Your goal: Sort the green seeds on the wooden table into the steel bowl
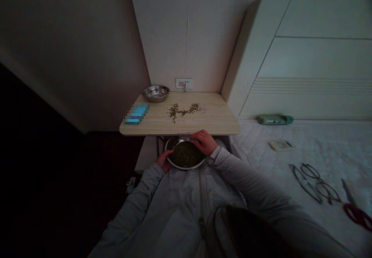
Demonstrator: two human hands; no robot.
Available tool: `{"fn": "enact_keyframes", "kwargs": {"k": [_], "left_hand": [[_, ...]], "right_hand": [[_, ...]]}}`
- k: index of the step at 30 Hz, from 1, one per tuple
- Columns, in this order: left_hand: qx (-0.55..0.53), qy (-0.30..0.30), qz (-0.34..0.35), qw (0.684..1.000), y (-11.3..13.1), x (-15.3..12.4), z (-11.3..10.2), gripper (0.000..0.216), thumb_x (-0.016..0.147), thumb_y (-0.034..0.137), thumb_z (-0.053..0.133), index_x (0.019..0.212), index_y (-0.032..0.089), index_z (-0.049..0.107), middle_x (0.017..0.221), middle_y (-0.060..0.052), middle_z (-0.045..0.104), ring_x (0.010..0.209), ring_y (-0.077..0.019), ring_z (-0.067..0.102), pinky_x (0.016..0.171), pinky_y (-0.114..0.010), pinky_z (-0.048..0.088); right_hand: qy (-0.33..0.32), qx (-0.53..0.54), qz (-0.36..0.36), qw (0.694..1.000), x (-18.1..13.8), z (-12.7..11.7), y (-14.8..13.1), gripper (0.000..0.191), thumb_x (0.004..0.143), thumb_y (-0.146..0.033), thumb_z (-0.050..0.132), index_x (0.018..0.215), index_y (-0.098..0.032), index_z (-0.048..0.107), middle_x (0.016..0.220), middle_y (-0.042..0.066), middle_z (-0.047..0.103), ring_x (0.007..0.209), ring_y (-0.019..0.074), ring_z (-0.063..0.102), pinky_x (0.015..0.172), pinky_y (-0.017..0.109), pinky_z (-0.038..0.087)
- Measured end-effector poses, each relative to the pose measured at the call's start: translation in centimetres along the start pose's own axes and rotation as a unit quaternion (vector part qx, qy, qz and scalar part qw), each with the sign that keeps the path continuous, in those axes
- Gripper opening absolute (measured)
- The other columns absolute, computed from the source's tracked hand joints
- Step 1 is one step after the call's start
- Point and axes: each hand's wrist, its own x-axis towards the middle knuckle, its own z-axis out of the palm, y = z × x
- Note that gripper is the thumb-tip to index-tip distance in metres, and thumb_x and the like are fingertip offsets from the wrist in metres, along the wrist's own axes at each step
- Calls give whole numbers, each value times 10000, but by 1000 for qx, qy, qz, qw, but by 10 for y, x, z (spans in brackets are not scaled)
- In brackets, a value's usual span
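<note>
A steel bowl [174, 164] full of small dark green bits rests on my lap, just under the front edge of a small wooden table [209, 124]. My left hand [163, 160] grips the bowl's left rim with fingers curled round it. My right hand [205, 141] lies over the bowl's far right rim, fingers bent down into it; what they pinch, if anything, is hidden. A loose scatter of the same green bits [183, 111] lies on the middle of the tabletop.
An empty steel bowl [156, 92] stands at the table's back left, a blue flat object [137, 114] at its left edge. A wall socket [183, 83] sits behind. On the bed to the right lie glasses [315, 182], red-handled scissors [356, 209], a remote [281, 145] and a green case [274, 119].
</note>
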Motion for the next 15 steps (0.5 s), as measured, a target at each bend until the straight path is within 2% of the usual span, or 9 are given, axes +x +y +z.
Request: {"fn": "enact_keyframes", "kwargs": {"k": [15], "left_hand": [[-1,8,-15,1000,0,1,-1,350,669,142,433,1007,110,521,764,-57,656,873,-210,552,801,-326,414]], "right_hand": [[8,-3,-6,1000,0,-1,0,213,754,-288,413,879,-171,541,864,53,591,787,154,473,738,317,371]]}}
